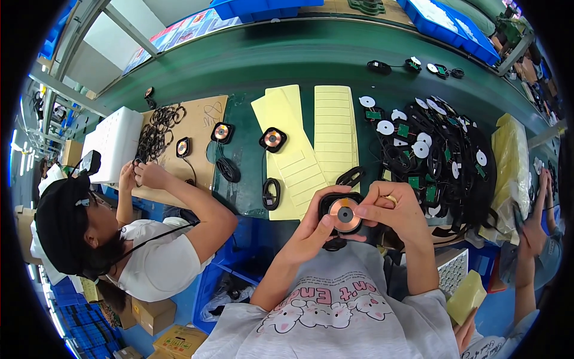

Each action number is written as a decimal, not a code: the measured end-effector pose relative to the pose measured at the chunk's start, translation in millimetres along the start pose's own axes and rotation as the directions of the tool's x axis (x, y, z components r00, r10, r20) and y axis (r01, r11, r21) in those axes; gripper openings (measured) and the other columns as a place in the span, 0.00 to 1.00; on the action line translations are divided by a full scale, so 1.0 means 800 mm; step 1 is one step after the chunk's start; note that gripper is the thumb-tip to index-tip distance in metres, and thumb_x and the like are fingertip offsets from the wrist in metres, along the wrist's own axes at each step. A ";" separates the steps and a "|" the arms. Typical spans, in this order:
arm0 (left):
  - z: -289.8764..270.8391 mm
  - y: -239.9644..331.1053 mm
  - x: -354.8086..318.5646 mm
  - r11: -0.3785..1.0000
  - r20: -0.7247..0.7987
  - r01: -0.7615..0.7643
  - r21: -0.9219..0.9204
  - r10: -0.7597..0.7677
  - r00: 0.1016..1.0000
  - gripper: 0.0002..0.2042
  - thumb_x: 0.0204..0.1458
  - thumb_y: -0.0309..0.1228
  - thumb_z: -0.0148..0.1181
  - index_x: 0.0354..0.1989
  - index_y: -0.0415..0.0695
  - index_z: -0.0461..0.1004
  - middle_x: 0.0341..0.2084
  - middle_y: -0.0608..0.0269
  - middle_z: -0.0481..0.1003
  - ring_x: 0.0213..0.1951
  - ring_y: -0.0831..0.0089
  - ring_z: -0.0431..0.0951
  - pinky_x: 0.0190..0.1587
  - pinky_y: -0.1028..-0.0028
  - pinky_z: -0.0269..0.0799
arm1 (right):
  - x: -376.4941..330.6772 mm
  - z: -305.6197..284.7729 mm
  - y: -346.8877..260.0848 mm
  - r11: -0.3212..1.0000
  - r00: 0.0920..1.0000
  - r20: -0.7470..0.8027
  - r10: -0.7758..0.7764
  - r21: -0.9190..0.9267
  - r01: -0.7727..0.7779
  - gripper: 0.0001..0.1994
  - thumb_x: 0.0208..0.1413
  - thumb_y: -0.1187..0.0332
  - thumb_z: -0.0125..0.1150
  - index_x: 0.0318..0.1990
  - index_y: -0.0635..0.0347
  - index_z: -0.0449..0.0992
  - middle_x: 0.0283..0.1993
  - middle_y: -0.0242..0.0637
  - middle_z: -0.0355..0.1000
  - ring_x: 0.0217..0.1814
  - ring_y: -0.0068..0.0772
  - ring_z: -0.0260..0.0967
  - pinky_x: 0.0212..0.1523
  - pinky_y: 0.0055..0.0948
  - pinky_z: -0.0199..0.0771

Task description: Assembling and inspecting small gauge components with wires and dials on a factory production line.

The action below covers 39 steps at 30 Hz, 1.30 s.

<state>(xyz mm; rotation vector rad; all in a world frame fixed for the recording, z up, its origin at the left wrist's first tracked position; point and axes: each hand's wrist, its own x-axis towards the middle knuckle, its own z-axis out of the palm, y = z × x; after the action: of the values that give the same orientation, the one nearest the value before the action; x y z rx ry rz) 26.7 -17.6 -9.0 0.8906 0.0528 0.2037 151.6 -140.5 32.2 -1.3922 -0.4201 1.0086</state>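
Note:
A black square housing [324, 204] with a round copper coil [345, 220] in it, like an opened wireless charger, is held close in front of me. My left hand [314, 230] is closed around its left side, thumb against the rim by the coil. From the right, my right hand [397, 212] is bent in a pinch, its thumb on the coil's right edge; the fingertips behind are partly hidden. Just beyond lies a coiled black cable [350, 176]. Ahead, a similar coil unit [274, 139] rests on yellow adhesive sheets [293, 161].
On the right stands a heap of black cables [445, 149] with white discs and green circuit boards. A green conveyor belt [287, 57] runs across the far side. At left, a co-worker [149, 257] handles small parts over cardboard [206, 116]. Another coil unit [222, 133] lies between us.

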 end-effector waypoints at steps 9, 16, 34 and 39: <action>0.008 0.000 0.003 0.998 -0.079 0.052 0.037 -0.049 0.996 0.22 0.59 0.39 0.41 0.57 0.39 0.51 0.41 0.49 0.67 0.40 0.62 0.73 0.36 0.57 0.78 | -0.005 -0.002 0.002 0.995 0.997 -0.030 -0.071 -0.077 0.069 0.06 0.43 0.78 0.64 0.21 0.65 0.71 0.17 0.27 0.66 0.17 0.09 0.52 0.19 0.07 0.51; 0.012 0.002 0.003 0.995 -0.120 0.095 0.008 -0.093 0.988 0.18 0.60 0.34 0.40 0.56 0.39 0.52 0.41 0.49 0.67 0.39 0.64 0.73 0.36 0.59 0.78 | -0.010 0.001 0.005 0.979 0.991 -0.077 -0.108 -0.182 0.092 0.09 0.42 0.78 0.64 0.20 0.63 0.69 0.18 0.26 0.66 0.16 0.08 0.48 0.18 0.06 0.45; 0.007 -0.001 0.004 0.991 -0.192 0.113 0.078 -0.096 0.977 0.16 0.57 0.28 0.45 0.53 0.41 0.57 0.40 0.52 0.67 0.35 0.67 0.72 0.34 0.67 0.79 | -0.009 0.015 0.005 0.779 0.919 -0.091 -0.385 -0.566 0.270 0.12 0.39 0.77 0.66 0.16 0.63 0.65 0.18 0.26 0.59 0.18 0.15 0.48 0.18 0.14 0.47; -0.030 0.023 -0.002 0.918 -0.344 0.060 0.391 0.085 0.935 0.13 0.54 0.25 0.50 0.47 0.39 0.61 0.35 0.54 0.69 0.31 0.71 0.71 0.31 0.71 0.78 | 0.035 0.011 -0.005 0.559 0.912 0.164 -0.377 -0.744 0.365 0.12 0.43 0.64 0.64 0.18 0.59 0.70 0.18 0.27 0.62 0.17 0.25 0.53 0.19 0.23 0.53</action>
<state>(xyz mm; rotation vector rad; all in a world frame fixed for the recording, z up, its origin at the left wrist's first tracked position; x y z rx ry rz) 19.4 12.0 -9.7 1.2521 0.4401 0.3739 161.3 -112.3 28.7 -1.9447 -1.1929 0.4432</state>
